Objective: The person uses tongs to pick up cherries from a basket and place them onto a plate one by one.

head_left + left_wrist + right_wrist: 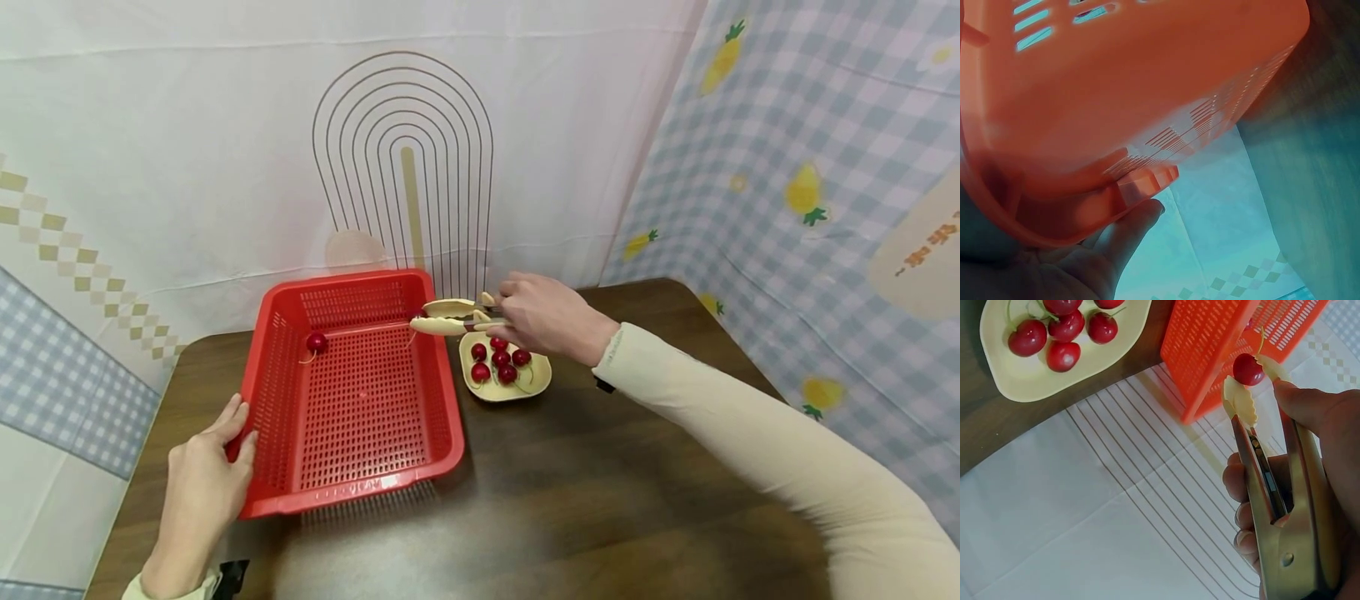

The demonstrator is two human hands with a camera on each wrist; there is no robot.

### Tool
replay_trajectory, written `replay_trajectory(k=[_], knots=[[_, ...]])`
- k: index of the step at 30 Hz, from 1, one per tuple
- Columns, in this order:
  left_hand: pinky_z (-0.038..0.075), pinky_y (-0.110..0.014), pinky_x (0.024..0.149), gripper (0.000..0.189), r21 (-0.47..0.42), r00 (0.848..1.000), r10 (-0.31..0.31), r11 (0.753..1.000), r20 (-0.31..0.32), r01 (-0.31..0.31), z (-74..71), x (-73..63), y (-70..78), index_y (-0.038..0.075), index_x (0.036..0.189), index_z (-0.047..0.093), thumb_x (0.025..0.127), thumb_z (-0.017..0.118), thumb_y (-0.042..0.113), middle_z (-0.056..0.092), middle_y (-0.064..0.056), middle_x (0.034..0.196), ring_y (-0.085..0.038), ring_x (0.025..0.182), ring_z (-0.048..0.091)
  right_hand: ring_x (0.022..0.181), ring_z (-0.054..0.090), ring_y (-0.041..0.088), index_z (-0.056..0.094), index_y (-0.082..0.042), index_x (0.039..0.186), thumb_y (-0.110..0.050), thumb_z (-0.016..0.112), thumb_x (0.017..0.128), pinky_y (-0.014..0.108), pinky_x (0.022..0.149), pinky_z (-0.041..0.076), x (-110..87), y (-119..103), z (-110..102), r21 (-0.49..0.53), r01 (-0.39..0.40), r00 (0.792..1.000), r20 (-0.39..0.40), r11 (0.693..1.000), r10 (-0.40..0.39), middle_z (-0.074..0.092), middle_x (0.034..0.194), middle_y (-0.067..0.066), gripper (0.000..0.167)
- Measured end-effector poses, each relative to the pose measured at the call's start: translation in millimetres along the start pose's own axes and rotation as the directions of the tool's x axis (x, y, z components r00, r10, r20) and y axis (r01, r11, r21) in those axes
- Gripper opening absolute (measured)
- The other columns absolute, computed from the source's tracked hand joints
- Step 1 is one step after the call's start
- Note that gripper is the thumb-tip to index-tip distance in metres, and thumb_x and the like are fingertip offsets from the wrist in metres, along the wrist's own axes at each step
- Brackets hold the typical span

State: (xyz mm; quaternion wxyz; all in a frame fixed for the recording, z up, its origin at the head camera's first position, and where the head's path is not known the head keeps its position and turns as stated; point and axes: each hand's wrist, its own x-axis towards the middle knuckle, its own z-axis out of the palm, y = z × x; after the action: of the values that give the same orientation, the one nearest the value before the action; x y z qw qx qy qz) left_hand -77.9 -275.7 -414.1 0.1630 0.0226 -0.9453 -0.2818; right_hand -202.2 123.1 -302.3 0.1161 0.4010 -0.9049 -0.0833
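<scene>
My left hand [206, 471] grips the left rim of a red perforated plastic basket [442, 400], thumb and fingers around the edge. My right hand [543, 317] holds metal-handled kitchen tongs [1285, 544] with cream scalloped tips. A dark red cherry [1248, 369] with a stem is at those tips, over the basket's right rim; in the head view the tips mostly hide it. Another cherry [317, 342] lies inside the basket, towards the back left. Below the tongs, a pale yellow dish [536, 379] holds several cherries [507, 373].
Basket and dish stand on a dark brown wooden table [600, 492]. Behind it hangs a white cloth [225, 167] with an arch of lines, close to the basket's back. A blue checked cloth [825, 275] borders the right side.
</scene>
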Motion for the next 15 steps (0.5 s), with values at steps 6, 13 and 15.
replay_trajectory(k=[6, 13, 15], knots=[[0.051, -0.068, 0.091, 0.043, -0.001, 1.0, -0.003, 1.0, 0.006, 0.003, 0.2, -0.2, -0.8, -0.012, 0.132, 0.06, 0.092, 0.068, 0.0, 0.058, -0.025, 0.141, -0.055, 0.12, 0.057, 0.077, 0.061, 0.026, 0.072, -0.006, 0.075, -0.039, 0.071, 0.095, 0.039, 0.073, 0.057, -8.3, 2, 0, 0.002, 0.0, 1.0, -0.023, 1.0, 0.0, 0.066, 0.076, 0.007, 0.038], [0.051, -0.068, 0.091, 0.043, -0.001, 1.0, -0.002, 1.0, 0.004, 0.002, -0.6, 0.3, 0.0, -0.012, 0.133, 0.059, 0.092, 0.068, 0.0, 0.058, -0.025, 0.141, -0.055, 0.12, 0.057, 0.075, 0.06, 0.025, 0.07, -0.006, 0.076, -0.04, 0.071, 0.095, 0.039, 0.071, 0.056, -18.9, 5, 0, 0.011, 0.0, 0.998, -0.062, 1.0, 0.0, 0.064, 0.075, 0.007, 0.039], [0.051, -0.068, 0.091, 0.043, 0.0, 1.0, -0.002, 1.0, 0.005, 0.002, -0.9, 0.4, 0.1, -0.012, 0.133, 0.059, 0.092, 0.067, 0.001, 0.058, -0.025, 0.141, -0.055, 0.12, 0.058, 0.074, 0.059, 0.025, 0.068, -0.006, 0.077, -0.04, 0.07, 0.096, 0.039, 0.07, 0.056, -22.5, 6, -1, 0.017, -0.004, 0.998, -0.066, 1.0, 0.005, 0.063, 0.074, 0.007, 0.039]])
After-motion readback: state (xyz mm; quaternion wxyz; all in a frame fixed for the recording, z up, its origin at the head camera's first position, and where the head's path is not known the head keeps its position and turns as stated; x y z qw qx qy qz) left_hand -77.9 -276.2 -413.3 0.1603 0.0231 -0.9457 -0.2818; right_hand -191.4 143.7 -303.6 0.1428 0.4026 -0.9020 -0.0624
